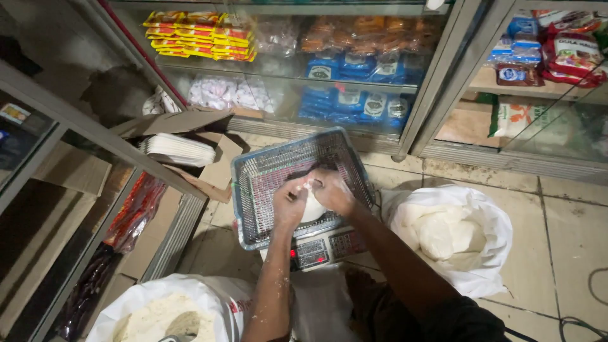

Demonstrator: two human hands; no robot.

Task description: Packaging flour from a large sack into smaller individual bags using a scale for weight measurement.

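— What are the hands doing?

— The left hand (290, 204) and right hand (332, 191) meet over the wire basket (266, 174) on the scale (320, 248), fingers curled shut around a small white bag (313, 206) between them. The bag is too bunched up to tell its long axis or which way it points.

— What's around the fingers?

— Right of them, an open white sack (453, 237) of powder on the tiles; below the left fingers, another flour sack (171, 313). Left, an open cardboard box (212, 149) holding white sheets.

— And beyond?

— Glass cabinet (354, 69): yellow-red flat packets top left, blue pouches in the middle, pale bags beside them.
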